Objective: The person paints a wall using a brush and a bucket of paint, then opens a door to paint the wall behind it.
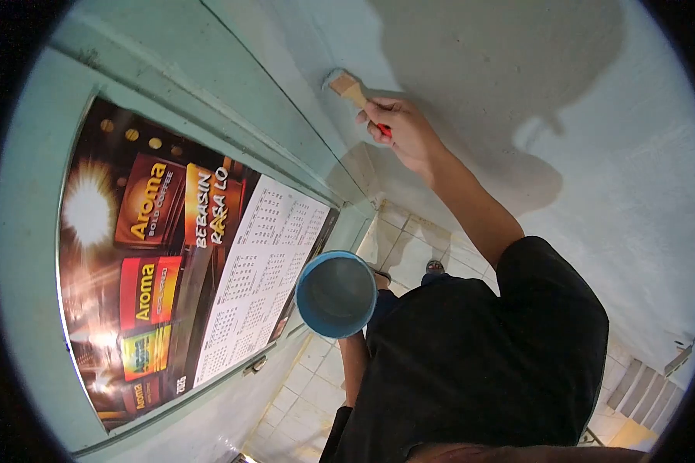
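Note:
My right hand [398,127] is closed round the handle of a paintbrush [353,90], which has a red end. The brush's bristles, coated in pale paint, touch the pale blue-grey wall [471,69] close to the corner by the door frame. Lower down, a blue bucket [305,297] with greyish liquid paint inside is held up in front of my body. My left forearm [354,363] reaches up to the bucket's underside; the bucket hides the fingers of that hand.
A green door [35,231] with its frame [208,85] stands on the left, bearing a glossy coffee calendar [262,255]. A door latch [255,366] sticks out below it. White tiles [305,386] cover the floor. Grey slats [645,393] lie at the lower right.

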`<state>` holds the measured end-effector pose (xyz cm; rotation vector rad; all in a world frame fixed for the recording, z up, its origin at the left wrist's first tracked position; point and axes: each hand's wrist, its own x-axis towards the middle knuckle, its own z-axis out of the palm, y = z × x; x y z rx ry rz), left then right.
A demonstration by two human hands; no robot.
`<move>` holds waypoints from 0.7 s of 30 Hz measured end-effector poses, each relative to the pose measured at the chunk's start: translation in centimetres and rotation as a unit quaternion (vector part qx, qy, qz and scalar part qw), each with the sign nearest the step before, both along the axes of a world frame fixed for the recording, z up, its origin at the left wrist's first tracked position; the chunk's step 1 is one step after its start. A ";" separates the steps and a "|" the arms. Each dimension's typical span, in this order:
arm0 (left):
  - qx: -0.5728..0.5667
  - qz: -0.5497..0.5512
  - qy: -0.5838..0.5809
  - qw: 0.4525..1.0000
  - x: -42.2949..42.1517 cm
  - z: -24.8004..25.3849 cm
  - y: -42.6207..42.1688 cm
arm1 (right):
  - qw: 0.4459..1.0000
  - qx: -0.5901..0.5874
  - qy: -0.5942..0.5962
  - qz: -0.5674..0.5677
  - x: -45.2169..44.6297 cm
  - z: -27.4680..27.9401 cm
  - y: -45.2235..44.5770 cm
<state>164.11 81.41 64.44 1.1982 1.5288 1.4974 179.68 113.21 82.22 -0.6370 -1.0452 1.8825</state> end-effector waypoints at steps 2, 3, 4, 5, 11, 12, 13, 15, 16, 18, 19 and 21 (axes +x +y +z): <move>0.012 0.035 -0.120 0.992 1.7 2.5 0.2 | 0.998 0.039 -0.014 -0.039 0.4 2.6 -1.5; 0.013 0.040 -0.121 0.992 2.1 3.1 0.2 | 0.999 0.040 -0.014 -0.033 0.2 2.9 -2.1; 0.030 0.024 -0.116 0.993 2.3 3.5 0.1 | 0.985 0.127 -0.053 -0.104 -0.1 3.1 -2.6; 0.048 0.009 -0.110 0.993 2.5 3.6 0.0 | 0.957 0.213 -0.090 -0.173 -0.6 3.2 -2.9; 0.045 0.023 -0.169 0.984 2.9 3.1 -1.9 | 0.697 0.516 -0.356 -0.348 -4.6 -2.7 0.0; 0.044 0.022 -0.179 0.983 2.8 3.0 -2.0 | 0.697 0.516 -0.356 -0.347 -5.2 -5.2 0.3; 0.045 0.020 -0.189 0.981 2.6 3.0 -2.1 | 0.687 0.501 -0.399 -0.344 -5.7 -7.8 0.6; 0.044 0.017 -0.211 0.976 2.4 2.9 -2.3 | 0.675 0.485 -0.442 -0.337 -6.3 -12.5 0.6; 0.042 0.016 -0.222 0.974 2.3 2.8 -2.3 | 0.688 0.458 -0.464 -0.317 -6.5 -14.6 -0.1; 0.041 0.012 -0.244 0.969 2.1 2.7 -2.3 | 0.701 0.431 -0.486 -0.295 -6.8 -19.4 -0.7; 0.040 0.011 -0.254 0.966 2.0 2.6 -2.2 | 0.718 0.414 -0.491 -0.269 -6.9 -22.0 -0.9; 0.037 0.007 -0.274 0.961 1.7 2.4 -2.1 | 0.735 0.393 -0.497 -0.242 -7.2 -24.8 -1.3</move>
